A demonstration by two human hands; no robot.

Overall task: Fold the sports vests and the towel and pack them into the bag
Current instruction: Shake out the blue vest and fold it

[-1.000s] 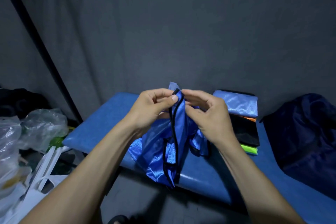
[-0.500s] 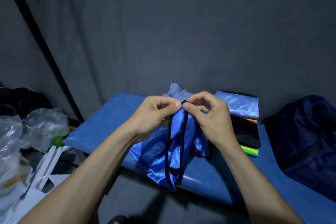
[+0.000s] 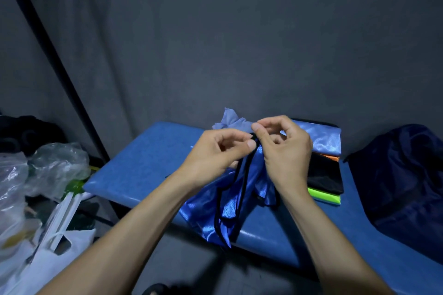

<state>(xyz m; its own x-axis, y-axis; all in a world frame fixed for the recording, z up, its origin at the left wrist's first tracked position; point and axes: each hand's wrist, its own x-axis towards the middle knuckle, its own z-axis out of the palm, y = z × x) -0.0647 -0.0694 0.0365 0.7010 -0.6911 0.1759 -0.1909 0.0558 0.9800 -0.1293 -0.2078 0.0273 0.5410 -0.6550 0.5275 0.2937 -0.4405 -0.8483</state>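
In the head view, the left hand (image 3: 213, 153) and the right hand (image 3: 285, 148) meet above the blue tabletop (image 3: 143, 163). Each grip pinches the black edge at the top of the shiny blue vest (image 3: 230, 208), which hangs down over the front edge of the tabletop. Just behind the right hand lies a pile of folded vests (image 3: 323, 170) (blue on top, then orange, black and green). The dark bag (image 3: 402, 175) sits at the right
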